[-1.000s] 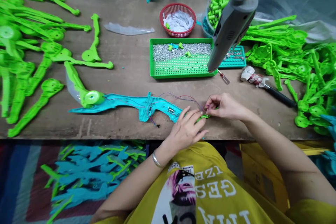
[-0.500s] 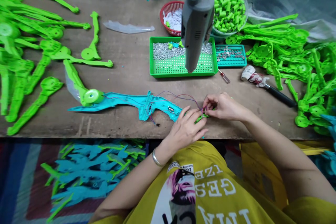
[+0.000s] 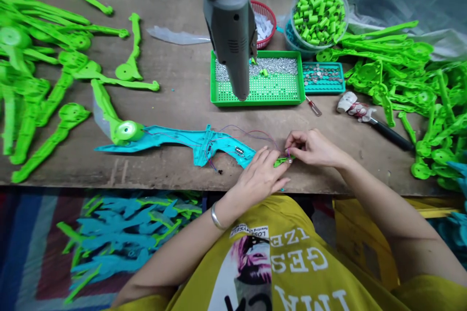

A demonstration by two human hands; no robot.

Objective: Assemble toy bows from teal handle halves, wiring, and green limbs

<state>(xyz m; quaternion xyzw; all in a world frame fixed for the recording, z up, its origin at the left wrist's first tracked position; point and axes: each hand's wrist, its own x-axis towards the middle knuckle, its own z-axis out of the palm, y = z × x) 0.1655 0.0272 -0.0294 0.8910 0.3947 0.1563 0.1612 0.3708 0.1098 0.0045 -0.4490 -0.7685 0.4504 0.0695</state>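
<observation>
A long blue plastic toy half-shell [image 3: 175, 137] lies along the front of the workbench, with a green round-hubbed part [image 3: 127, 130] on its left end. Thin red and blue wires [image 3: 251, 132] run along the shell and arc toward my right hand. My left hand [image 3: 260, 170] is closed over the shell's right end and a small green piece [image 3: 280, 161] there. At that piece's tip, my right hand [image 3: 304, 148] pinches the wire ends between thumb and forefinger. A small metal spring [image 3: 239, 151] sits inside the shell.
A hanging grey electric screwdriver [image 3: 233, 39] dangles over the green screw tray [image 3: 259, 103]. Nearby are a teal tray [image 3: 324, 88], a small screwdriver [image 3: 314, 107], a hammer [image 3: 386, 131], a tub of green caps [image 3: 319, 12] and a red basket [image 3: 268, 9]. Green parts pile up on both sides.
The hanging screwdriver has swung left. My right hand has shifted slightly at the green piece's tip, still pinching the wires. My left hand stays on the shell.
</observation>
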